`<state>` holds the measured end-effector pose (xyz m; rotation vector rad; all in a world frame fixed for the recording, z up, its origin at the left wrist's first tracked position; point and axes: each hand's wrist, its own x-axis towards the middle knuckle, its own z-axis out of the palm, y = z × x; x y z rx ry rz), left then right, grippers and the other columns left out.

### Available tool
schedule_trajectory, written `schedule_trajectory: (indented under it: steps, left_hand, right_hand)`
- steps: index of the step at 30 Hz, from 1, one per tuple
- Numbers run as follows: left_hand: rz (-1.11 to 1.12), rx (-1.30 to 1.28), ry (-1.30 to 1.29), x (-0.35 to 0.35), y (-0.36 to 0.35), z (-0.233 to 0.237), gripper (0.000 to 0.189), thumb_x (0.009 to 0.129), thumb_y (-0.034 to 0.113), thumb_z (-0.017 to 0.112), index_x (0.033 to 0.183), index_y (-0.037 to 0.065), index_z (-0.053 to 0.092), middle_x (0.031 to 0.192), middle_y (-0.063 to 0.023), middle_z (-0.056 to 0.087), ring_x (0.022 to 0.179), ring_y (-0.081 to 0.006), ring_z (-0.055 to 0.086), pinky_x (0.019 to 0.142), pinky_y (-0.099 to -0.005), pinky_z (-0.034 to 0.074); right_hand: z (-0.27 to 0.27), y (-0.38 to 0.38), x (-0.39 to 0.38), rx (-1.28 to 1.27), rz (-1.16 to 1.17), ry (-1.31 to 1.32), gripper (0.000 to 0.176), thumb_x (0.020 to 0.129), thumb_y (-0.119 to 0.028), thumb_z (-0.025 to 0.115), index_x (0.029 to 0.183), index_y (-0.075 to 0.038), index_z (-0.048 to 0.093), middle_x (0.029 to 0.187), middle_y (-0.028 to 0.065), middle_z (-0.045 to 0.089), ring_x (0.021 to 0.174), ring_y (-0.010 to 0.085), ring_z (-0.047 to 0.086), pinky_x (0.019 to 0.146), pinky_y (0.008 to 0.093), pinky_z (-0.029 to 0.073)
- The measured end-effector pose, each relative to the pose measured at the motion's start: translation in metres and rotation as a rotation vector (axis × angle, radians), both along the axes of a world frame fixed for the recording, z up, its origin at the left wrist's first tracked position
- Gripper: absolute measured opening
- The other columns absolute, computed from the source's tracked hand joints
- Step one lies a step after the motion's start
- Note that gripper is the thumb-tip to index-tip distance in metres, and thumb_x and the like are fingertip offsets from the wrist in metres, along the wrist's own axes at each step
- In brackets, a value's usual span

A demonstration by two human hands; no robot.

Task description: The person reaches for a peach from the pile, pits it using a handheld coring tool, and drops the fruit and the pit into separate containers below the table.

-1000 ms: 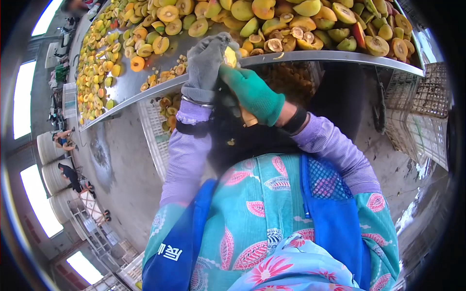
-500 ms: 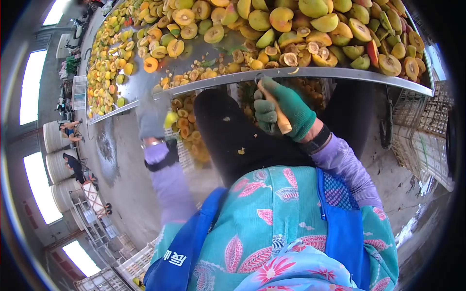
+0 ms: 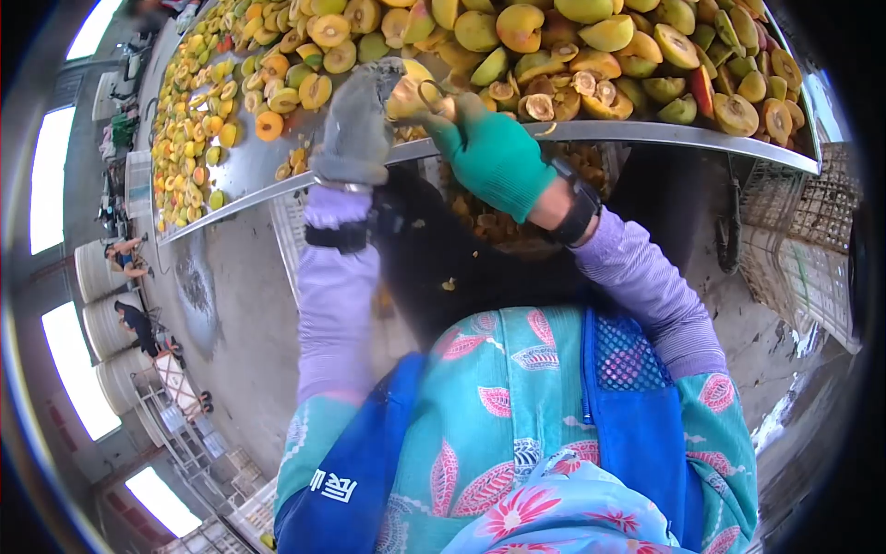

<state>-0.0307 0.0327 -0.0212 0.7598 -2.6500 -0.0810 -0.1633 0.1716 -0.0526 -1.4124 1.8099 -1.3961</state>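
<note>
My left hand (image 3: 355, 125), in a grey glove, is closed around a yellow peach half (image 3: 409, 94) just above the table's near rim. My right hand (image 3: 498, 166), in a green glove, grips a pitting tool (image 3: 432, 92) whose curved metal loop touches the cut face of that half. Its wooden handle is mostly hidden by my fingers. Beyond both hands, cut peach halves (image 3: 609, 65) are heaped on the metal table (image 3: 646, 132), with loose pits and scraps among them.
Below the table rim, more peach pieces (image 3: 498, 226) show between my knees. White plastic crates (image 3: 794, 240) are stacked at the right. On the left, large white tubs (image 3: 106, 282) line the floor, and a person in dark clothes (image 3: 138, 323) is near them.
My left hand has come up from below the rim and now holds a peach half. My right hand has moved up and left, bringing the tool's loop to the fruit.
</note>
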Motion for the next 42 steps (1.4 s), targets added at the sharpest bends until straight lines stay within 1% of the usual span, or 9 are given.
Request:
schedule_trajectory:
  steps: [7, 12, 16, 20, 22, 27, 32, 33, 42]
  left_hand:
    - [0.269, 0.735, 0.837, -0.040, 0.063, -0.011, 0.028, 0.096, 0.028, 0.054, 0.100, 0.002, 0.064, 0.085, -0.0046, 0.064, 0.076, -0.0123, 0.058, 0.067, -0.0264, 0.048]
    - [0.283, 0.714, 0.973, -0.051, 0.082, -0.006, 0.027, 0.096, 0.025, 0.051, 0.095, 0.002, 0.064, 0.082, -0.0038, 0.063, 0.069, -0.0115, 0.056, 0.060, -0.0258, 0.046]
    - [0.274, 0.682, 0.715, -0.039, 0.084, -0.001, 0.023, 0.093, 0.015, 0.051, 0.106, 0.000, 0.061, 0.099, -0.0124, 0.063, 0.089, -0.0226, 0.061, 0.079, -0.0322, 0.049]
    - [0.041, -0.018, 0.162, -0.030, 0.063, -0.003, 0.028, 0.087, 0.009, 0.054, 0.113, 0.000, 0.061, 0.110, -0.0161, 0.064, 0.100, -0.0294, 0.063, 0.090, -0.0346, 0.050]
    - [0.051, 0.527, 0.671, -0.035, 0.067, -0.016, 0.030, 0.082, 0.005, 0.057, 0.112, 0.000, 0.061, 0.108, -0.0155, 0.065, 0.099, -0.0295, 0.063, 0.088, -0.0344, 0.051]
    - [-0.105, 0.458, 0.407, -0.016, 0.052, -0.007, 0.024, 0.084, 0.001, 0.056, 0.107, 0.000, 0.061, 0.101, -0.0140, 0.066, 0.091, -0.0241, 0.065, 0.082, -0.0314, 0.053]
    - [0.079, 0.083, 0.357, -0.043, 0.063, 0.004, 0.018, 0.090, 0.007, 0.052, 0.104, -0.001, 0.060, 0.098, -0.0100, 0.064, 0.086, -0.0217, 0.066, 0.076, -0.0300, 0.054]
    - [0.308, 0.906, 0.817, -0.051, 0.078, 0.010, 0.019, 0.091, 0.009, 0.049, 0.103, 0.000, 0.060, 0.098, -0.0104, 0.062, 0.086, -0.0218, 0.066, 0.074, -0.0313, 0.055]
    - [0.011, 0.597, 0.766, -0.052, 0.082, 0.001, 0.029, 0.075, 0.002, 0.059, 0.104, 0.004, 0.064, 0.097, -0.0077, 0.066, 0.087, -0.0166, 0.065, 0.077, -0.0297, 0.055]
  right_hand:
    - [-0.005, 0.016, 0.006, -0.011, 0.024, -0.004, 0.035, 0.094, -0.034, 0.053, 0.088, 0.000, 0.046, 0.060, 0.0211, 0.057, 0.055, 0.0388, 0.059, 0.048, 0.0468, 0.045]
    - [0.000, 0.022, 0.013, 0.031, 0.054, -0.099, 0.036, 0.095, -0.034, 0.051, 0.089, 0.001, 0.046, 0.062, 0.0223, 0.058, 0.057, 0.0396, 0.059, 0.050, 0.0483, 0.044]
    - [-0.009, 0.024, 0.003, 0.074, 0.178, -0.055, 0.039, 0.095, -0.036, 0.050, 0.091, 0.002, 0.046, 0.066, 0.0232, 0.059, 0.061, 0.0396, 0.060, 0.053, 0.0468, 0.045]
    - [-0.007, 0.021, 0.008, 0.106, 0.153, -0.233, 0.039, 0.096, -0.037, 0.049, 0.095, 0.002, 0.049, 0.073, 0.0230, 0.061, 0.067, 0.0387, 0.061, 0.058, 0.0450, 0.046]
    - [-0.005, 0.023, 0.013, 0.112, 0.102, -0.246, 0.040, 0.096, -0.037, 0.048, 0.095, 0.002, 0.050, 0.075, 0.0231, 0.061, 0.068, 0.0387, 0.061, 0.059, 0.0450, 0.047]
    - [0.004, 0.025, -0.020, 0.162, 0.314, -0.050, 0.041, 0.095, -0.040, 0.049, 0.099, 0.001, 0.051, 0.079, 0.0249, 0.061, 0.074, 0.0418, 0.061, 0.063, 0.0473, 0.047]
    - [-0.003, 0.020, 0.028, 0.014, 0.004, -0.465, 0.044, 0.094, -0.040, 0.049, 0.098, 0.003, 0.052, 0.083, 0.0276, 0.061, 0.077, 0.0446, 0.060, 0.065, 0.0481, 0.047]
    - [0.000, 0.023, 0.024, 0.091, 0.036, -0.538, 0.044, 0.094, -0.040, 0.049, 0.097, 0.003, 0.053, 0.083, 0.0275, 0.061, 0.076, 0.0434, 0.061, 0.065, 0.0478, 0.047]
    - [-0.005, 0.021, 0.021, 0.144, 0.038, -0.585, 0.049, 0.093, -0.044, 0.049, 0.097, 0.005, 0.054, 0.080, 0.0239, 0.063, 0.072, 0.0370, 0.063, 0.063, 0.0451, 0.049]
